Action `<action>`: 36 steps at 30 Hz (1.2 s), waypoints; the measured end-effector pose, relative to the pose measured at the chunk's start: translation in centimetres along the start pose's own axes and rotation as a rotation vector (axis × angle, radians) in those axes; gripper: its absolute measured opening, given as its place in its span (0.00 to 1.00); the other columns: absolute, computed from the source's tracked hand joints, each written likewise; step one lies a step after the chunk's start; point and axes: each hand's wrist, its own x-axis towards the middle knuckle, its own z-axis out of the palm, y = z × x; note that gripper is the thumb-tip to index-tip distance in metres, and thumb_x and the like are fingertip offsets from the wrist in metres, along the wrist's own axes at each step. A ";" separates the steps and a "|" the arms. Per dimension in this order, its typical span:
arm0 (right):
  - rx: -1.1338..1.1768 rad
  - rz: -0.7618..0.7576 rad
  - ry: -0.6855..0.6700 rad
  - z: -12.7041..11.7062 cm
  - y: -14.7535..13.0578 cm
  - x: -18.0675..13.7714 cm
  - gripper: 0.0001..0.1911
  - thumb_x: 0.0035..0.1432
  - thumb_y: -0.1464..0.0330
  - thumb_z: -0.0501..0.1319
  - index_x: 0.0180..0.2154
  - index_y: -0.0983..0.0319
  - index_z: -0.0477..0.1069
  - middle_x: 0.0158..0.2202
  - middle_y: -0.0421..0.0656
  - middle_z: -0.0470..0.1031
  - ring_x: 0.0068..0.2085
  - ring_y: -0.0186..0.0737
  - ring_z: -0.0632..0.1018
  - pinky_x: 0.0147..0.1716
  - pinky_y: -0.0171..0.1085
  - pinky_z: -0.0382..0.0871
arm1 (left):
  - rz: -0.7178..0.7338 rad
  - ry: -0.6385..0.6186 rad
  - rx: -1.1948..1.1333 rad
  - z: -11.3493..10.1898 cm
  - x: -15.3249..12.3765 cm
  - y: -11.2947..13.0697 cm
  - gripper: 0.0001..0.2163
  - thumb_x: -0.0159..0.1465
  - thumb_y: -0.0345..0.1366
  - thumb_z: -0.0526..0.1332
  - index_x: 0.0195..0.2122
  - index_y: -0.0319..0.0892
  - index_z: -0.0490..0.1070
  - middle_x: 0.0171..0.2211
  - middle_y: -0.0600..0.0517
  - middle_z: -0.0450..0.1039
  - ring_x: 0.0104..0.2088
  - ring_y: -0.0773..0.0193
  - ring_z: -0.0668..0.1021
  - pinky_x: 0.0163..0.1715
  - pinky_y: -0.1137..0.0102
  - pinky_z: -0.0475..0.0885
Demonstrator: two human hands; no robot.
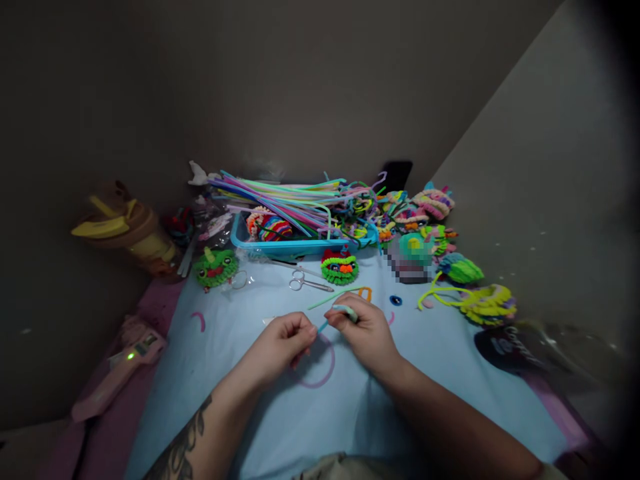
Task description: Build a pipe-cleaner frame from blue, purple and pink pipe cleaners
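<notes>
My left hand [284, 341] is closed in a pinch on the blue end of a pipe cleaner [323, 326] low over the light blue cloth [250, 413]. My right hand [365, 330] is closed too, its fingers wrapped round a pale green coil of the same pipe cleaner [347, 311]. A loose green length [333, 297] sticks out to the upper left of that hand. The two hands almost touch. A pink pipe cleaner loop [325, 373] lies on the cloth under them.
A blue tray [290, 247] heaped with long pipe cleaners stands behind. Scissors [306, 281], a green fuzzy figure [216, 268], another with an orange mouth [340, 269] and several more at the right [487, 303] lie around. A pink glue gun [120, 367] rests at the left.
</notes>
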 end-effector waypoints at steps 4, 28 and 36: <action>-0.055 0.006 0.038 0.1 0.0 0.0 0.07 0.52 0.69 0.63 0.23 0.59 0.73 0.24 0.38 0.69 0.29 0.36 0.70 0.30 0.34 0.61 | 0.020 0.030 0.028 -0.1 0.2 -0.2 0.18 0.55 0.50 0.61 0.24 0.40 0.62 0.18 0.58 0.61 0.16 0.74 0.61 0.16 0.77 0.55; -0.004 -0.008 -0.141 -1.9 0.4 1.1 0.01 0.50 0.68 0.65 0.28 0.58 0.75 0.27 0.40 0.74 0.31 0.38 0.73 0.33 0.36 0.66 | -0.037 -0.053 -0.083 -1.1 -0.2 0.4 0.17 0.52 0.48 0.66 0.25 0.38 0.65 0.20 0.56 0.65 0.18 0.74 0.65 0.18 0.77 0.59; 0.016 -0.048 -0.038 -1.9 0.9 1.1 0.02 0.49 0.68 0.65 0.29 0.57 0.75 0.32 0.42 0.75 0.36 0.41 0.74 0.37 0.40 0.68 | -0.066 -0.031 -0.171 -1.1 -0.2 0.4 0.16 0.51 0.46 0.67 0.26 0.39 0.65 0.20 0.57 0.65 0.17 0.75 0.65 0.15 0.79 0.58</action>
